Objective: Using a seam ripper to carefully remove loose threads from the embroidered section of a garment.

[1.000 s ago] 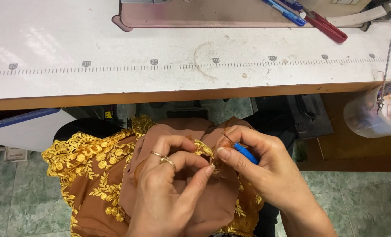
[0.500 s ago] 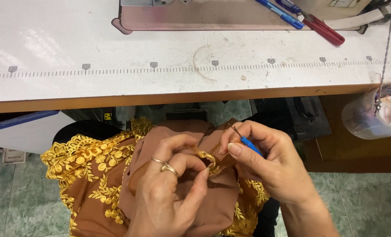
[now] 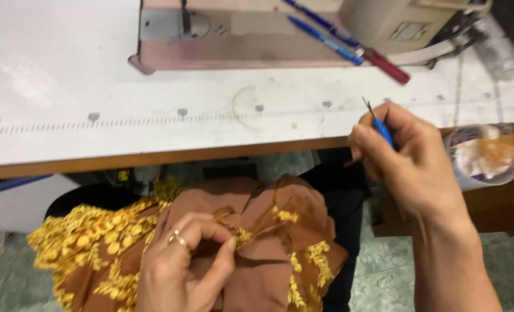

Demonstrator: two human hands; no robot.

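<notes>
Lifted away from the cloth, our right hand (image 3: 410, 164) now hovers at the table edge (image 3: 153, 157), fingers closed around a blue-handled seam ripper (image 3: 382, 128). Our left hand (image 3: 185, 263) pinches the brown fabric with gold lace (image 3: 124, 248) in our lap. Pens (image 3: 349, 40) lie by the sewing machine (image 3: 257, 29).

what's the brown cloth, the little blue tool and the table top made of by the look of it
Brown cloth: soft woven fabric, it folds and drapes loosely; the yellow-gold floral trim looks like embroidered lace. Blue tool in the right hand: probably a plastic handle with a thin dark metal tip. Table top: smooth white surface, likely laminate, with a bare brown wooden-looking edge. The left hand pinches the cloth.
</notes>
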